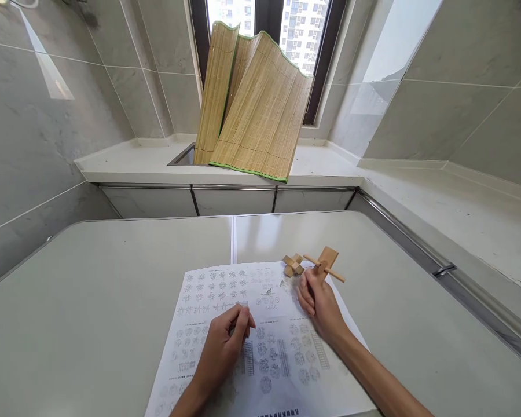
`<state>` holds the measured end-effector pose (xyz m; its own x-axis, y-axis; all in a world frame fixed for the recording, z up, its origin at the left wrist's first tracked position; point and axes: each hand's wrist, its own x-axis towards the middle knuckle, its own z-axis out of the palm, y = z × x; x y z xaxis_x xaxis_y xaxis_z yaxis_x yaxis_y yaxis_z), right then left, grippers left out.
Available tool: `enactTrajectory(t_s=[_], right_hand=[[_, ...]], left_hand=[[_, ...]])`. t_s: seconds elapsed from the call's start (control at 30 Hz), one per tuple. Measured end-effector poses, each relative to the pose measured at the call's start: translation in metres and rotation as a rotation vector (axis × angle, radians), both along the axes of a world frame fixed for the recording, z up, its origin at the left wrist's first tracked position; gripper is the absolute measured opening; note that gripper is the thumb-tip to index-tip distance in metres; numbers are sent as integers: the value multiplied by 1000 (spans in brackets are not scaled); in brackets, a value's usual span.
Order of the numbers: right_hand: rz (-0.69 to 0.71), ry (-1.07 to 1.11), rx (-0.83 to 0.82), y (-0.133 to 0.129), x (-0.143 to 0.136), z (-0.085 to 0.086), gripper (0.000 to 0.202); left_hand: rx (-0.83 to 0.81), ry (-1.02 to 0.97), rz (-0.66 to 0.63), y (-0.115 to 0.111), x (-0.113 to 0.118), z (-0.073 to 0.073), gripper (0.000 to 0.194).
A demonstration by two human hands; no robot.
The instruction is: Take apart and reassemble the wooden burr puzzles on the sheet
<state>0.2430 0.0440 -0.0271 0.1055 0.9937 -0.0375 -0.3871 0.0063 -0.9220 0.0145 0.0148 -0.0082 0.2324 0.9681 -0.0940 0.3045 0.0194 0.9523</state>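
A large printed sheet [208, 341], covered with rows of small drawings and diagrams, lies flat on the table. Over its left half rests my left hand [230, 330], fingers curled into a loose fist with nothing visible in them. My right hand [315, 292] is closed at the sheet's upper right. From its top sticks out a flat wooden piece [329, 255] with a thin wooden rod [336, 275] lying across it; the fingers hide the lower end. Just left of that, at the sheet's top edge, sits a small cross-shaped wooden burr puzzle [293, 265].
The pale table [91, 301] has a seam across its far part. Beyond it, a folded bamboo mat [260, 110] leans against the window over a white ledge [134, 162]. A metal rail [417, 249] runs along the right side below another ledge [473, 214].
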Motion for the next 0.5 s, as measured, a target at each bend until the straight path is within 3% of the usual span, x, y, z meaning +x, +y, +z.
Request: enactTrajectory(t_s=[0.17,0.27,0.37,0.5], right_hand=[[432,-414,16,-28,-20,3,60],[623,-529,145,-44,-31,4,55],[676,-581,277,-52,-40,7,40],[657,-573,331,-53,-45,9,36]], left_hand=[[88,-97,-64,-2,-5,-2,44],[87,-294,-223,-6,-5,1,85],[-34,-424,-369,-10,-3,7,97],[-58,-482,-306,-11,-1,9,86]])
